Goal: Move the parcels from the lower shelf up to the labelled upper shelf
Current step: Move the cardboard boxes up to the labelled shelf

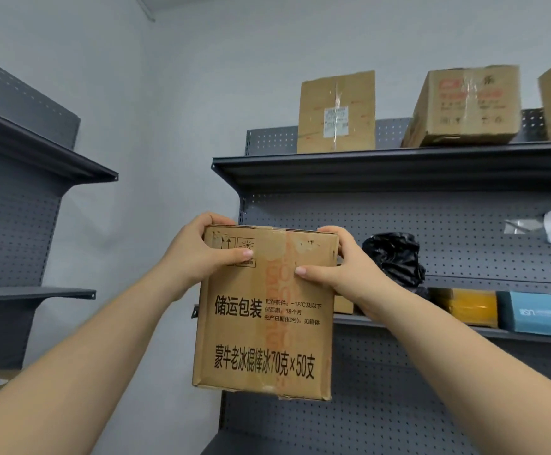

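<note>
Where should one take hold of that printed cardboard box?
Its two upper corners, one hand from each side, thumbs on the printed front, as the left hand and right hand grip now. The printed cardboard box is upright and wide, so opposed holds should keep it level.
</note>
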